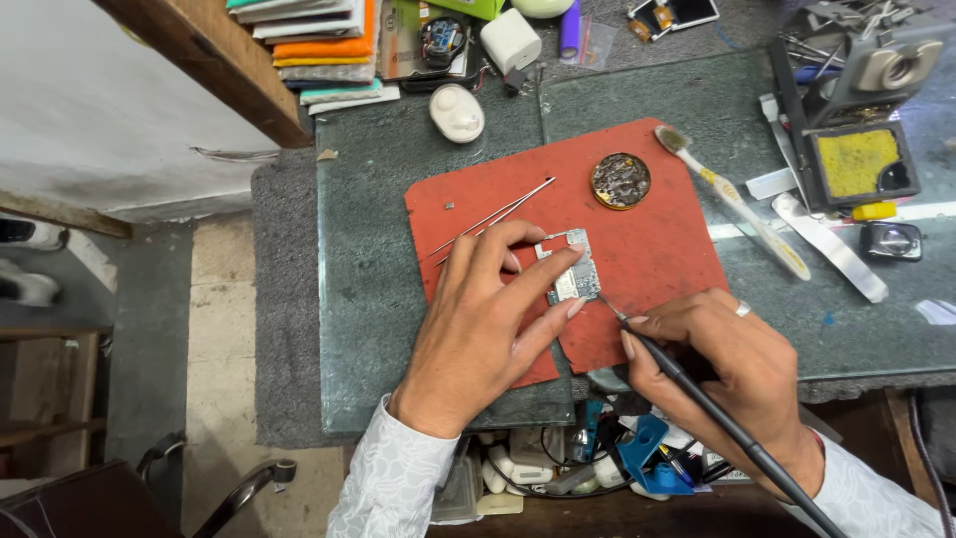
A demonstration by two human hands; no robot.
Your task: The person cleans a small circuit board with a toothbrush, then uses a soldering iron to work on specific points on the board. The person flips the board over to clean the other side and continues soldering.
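Here we pin the small grey circuit board [569, 267] on the red mat [657, 249] with our left hand [488, 319], fingers spread, fingertips pressing its edges. Its long axis runs away from us. Our right hand [732, 374], fingers clamped on a black soldering iron [697, 394], points the tip at the board's near right corner. Beyond the mat's far left lie stacked orange and white packages [319, 45].
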